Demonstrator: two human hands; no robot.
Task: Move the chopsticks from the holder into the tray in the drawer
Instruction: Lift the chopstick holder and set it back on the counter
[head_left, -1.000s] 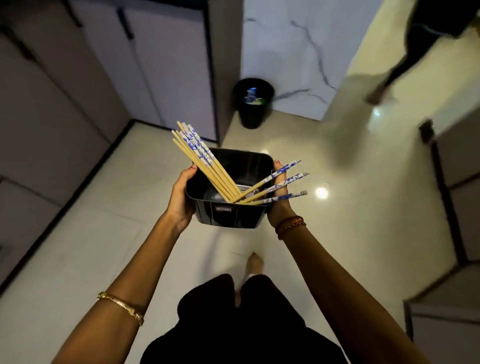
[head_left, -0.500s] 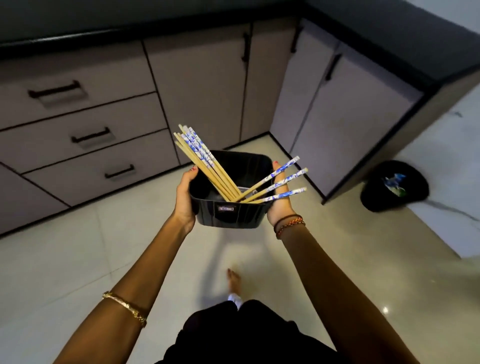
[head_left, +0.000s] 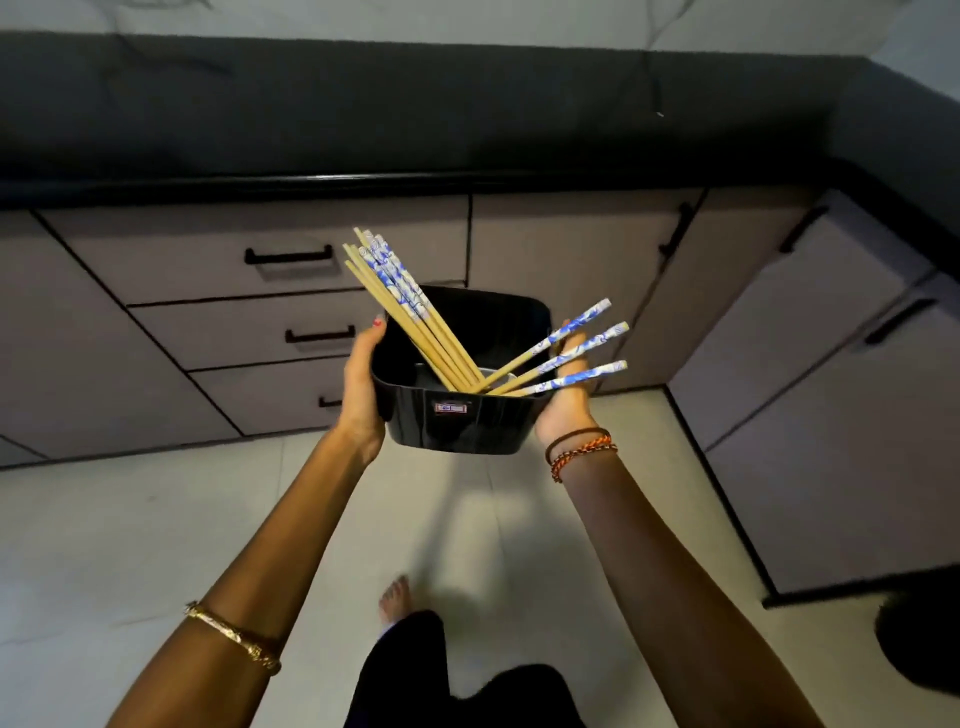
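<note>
I carry a black square holder (head_left: 457, 423) in front of me at chest height. My left hand (head_left: 361, 384) grips its left wall, and my right hand (head_left: 563, 400) grips its right wall. Several bamboo chopsticks with blue-and-white ends stand inside. One bundle of chopsticks (head_left: 402, 301) leans up to the left. Three more chopsticks (head_left: 566, 353) fan out to the right over my right hand. A stack of three shut drawers (head_left: 291, 332) with black handles lies just beyond the holder. No tray shows.
A dark countertop (head_left: 467, 182) runs across above the drawers and turns a corner at the right. Cabinet doors (head_left: 810, 395) line the right side. A black bin (head_left: 919, 644) sits at the lower right on the pale tile floor. My foot (head_left: 395, 597) is below.
My view has swung from the bin and marble wall round to the drawer cabinets, which are now closer and straight ahead. Both hands keep the same hold on the holder.
</note>
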